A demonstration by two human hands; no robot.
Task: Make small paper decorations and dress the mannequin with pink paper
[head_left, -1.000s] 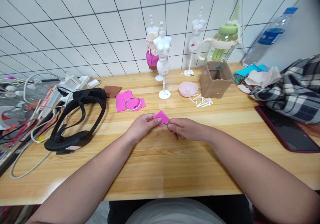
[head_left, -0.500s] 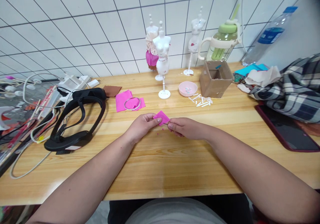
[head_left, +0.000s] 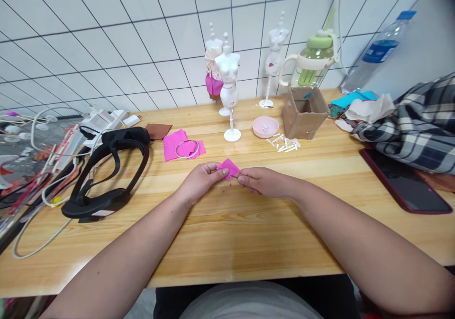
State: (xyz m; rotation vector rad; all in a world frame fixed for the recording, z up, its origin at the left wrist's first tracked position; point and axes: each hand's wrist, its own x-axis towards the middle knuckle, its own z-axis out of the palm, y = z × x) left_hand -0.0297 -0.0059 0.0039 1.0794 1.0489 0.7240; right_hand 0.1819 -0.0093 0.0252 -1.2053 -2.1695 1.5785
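Observation:
My left hand (head_left: 202,180) pinches the left edge of a small pink fabric piece (head_left: 228,168) just above the wooden table (head_left: 227,233). My right hand (head_left: 262,182) is closed in a pinch at the piece's right corner, where a thin needle-like tip seems to show; I cannot make it out clearly. Behind the hands stands a bare white mini mannequin (head_left: 228,84) on a round base. More pink fabric (head_left: 177,144) with a metal ring (head_left: 187,149) on it lies to the left.
A black headset (head_left: 106,172) and cables lie at left. A dressed mannequin (head_left: 212,68), a third mannequin (head_left: 274,53), a pink dish (head_left: 265,127), a cardboard box (head_left: 304,113), white bits (head_left: 285,143), a green-lidded jug (head_left: 313,60), a water bottle (head_left: 377,51), plaid cloth (head_left: 415,124) and a tablet (head_left: 405,186) are at right.
The view has shifted slightly; my hands keep the same pinch on the pink piece and have barely moved.

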